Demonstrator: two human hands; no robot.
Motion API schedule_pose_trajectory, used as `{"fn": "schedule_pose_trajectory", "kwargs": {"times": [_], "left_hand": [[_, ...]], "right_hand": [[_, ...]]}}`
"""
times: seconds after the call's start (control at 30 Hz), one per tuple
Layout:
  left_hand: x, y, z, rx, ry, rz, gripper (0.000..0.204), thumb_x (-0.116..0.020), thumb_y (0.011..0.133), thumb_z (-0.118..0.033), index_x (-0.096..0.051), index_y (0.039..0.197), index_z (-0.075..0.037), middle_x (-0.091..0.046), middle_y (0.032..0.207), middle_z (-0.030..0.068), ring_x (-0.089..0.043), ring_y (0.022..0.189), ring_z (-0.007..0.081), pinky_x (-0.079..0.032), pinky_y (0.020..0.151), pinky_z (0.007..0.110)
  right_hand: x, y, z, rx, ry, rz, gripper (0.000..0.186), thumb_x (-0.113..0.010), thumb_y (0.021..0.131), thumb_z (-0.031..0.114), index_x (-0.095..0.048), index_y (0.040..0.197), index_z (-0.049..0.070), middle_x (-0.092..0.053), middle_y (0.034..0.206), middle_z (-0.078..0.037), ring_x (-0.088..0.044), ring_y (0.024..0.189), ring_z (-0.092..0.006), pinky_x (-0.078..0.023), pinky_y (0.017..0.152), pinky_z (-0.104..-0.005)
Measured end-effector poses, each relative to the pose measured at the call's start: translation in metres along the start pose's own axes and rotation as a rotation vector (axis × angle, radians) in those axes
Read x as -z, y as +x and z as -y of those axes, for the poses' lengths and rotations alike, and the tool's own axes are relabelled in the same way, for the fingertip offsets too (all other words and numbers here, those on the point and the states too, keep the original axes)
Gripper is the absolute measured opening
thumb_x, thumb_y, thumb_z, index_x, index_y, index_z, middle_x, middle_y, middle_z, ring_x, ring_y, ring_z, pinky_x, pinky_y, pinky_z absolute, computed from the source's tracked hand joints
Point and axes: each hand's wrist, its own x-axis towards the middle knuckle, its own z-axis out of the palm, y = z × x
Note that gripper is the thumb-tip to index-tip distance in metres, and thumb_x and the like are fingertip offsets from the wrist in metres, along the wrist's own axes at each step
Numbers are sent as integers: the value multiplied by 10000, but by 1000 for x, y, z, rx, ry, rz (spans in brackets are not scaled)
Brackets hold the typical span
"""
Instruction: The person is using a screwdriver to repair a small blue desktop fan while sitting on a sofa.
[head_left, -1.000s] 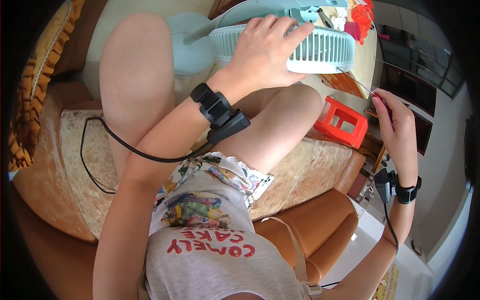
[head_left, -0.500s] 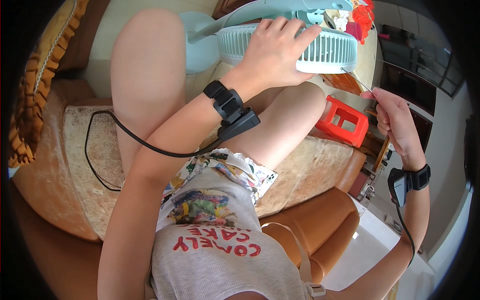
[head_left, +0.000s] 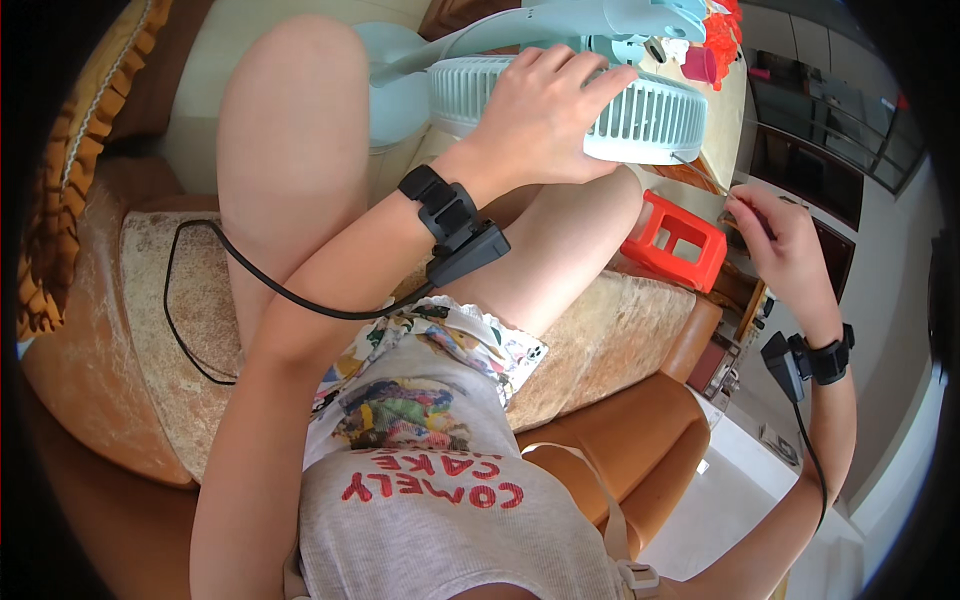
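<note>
A pale blue electric fan lies tilted across the top of the view, its slatted cage (head_left: 655, 118) above my knees. My left hand (head_left: 545, 120) is wrapped over the cage, fingers on top and thumb at the near rim. To the right, my right hand (head_left: 785, 240) is closed on a screwdriver (head_left: 708, 180) with a thin metal shaft. The shaft's tip meets the cage's lower right rim; the handle is mostly hidden in my fist. The fan's pole (head_left: 480, 38) runs left to its round base (head_left: 395, 125).
A red plastic stool (head_left: 715, 240) stands beyond my right knee. I sit on a brown sofa (head_left: 600, 335) with a worn cover. A pink cup (head_left: 700, 65) and a red bag (head_left: 722, 35) are behind the fan. Black cables hang from the bands on both wrists.
The cage's right end has dipped a little with my left hand on it. My right hand has turned and moved slightly lower, still gripping the screwdriver against the rim.
</note>
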Motion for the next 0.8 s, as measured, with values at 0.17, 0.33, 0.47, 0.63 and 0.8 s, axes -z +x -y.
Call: {"fn": "schedule_pose_trajectory", "kwargs": {"times": [0.17,0.33,0.47,0.63,0.8], "left_hand": [[-1,1,-1,1,-12,1,616,-763,543,-334,-569,1100,-155,-588,985,30,-558,867,231,-454,748,365],[-7,-1,-2,-4,-11,-17,613,-766,539,-336,-576,1093,-153,-592,980,32,-559,862,229,-453,744,362],[-4,-2,-3,-9,-17,-6,612,-772,534,-337,-580,1085,-152,-592,969,34,-558,856,228,-453,740,359],[0,3,0,-24,-4,-11,640,-781,527,-337,-572,1102,-146,-587,961,38,-555,859,234,-453,742,359],[2,5,0,-16,-21,5,667,-785,525,-337,-561,1122,-142,-585,965,40,-552,867,239,-454,749,361]], "right_hand": [[-12,-9,1,367,-448,-90,145,-583,818,53,-551,947,-4,-552,663,-151,-567,588,-293,-454,518,-329],[-9,-11,-4,492,-680,-43,202,-575,790,30,-516,980,-6,-509,627,-122,-546,558,-260,-448,508,-332],[-3,-10,0,558,-812,-15,226,-577,784,28,-512,997,-10,-498,616,-105,-541,543,-245,-442,501,-320],[-4,-4,-5,437,-570,-81,193,-569,844,91,-566,1007,-13,-543,617,-48,-561,584,-163,-435,523,-278],[-9,4,-13,-28,239,-142,269,-507,918,163,-571,1124,3,-459,603,37,-431,526,-51,-365,454,-231]]}}
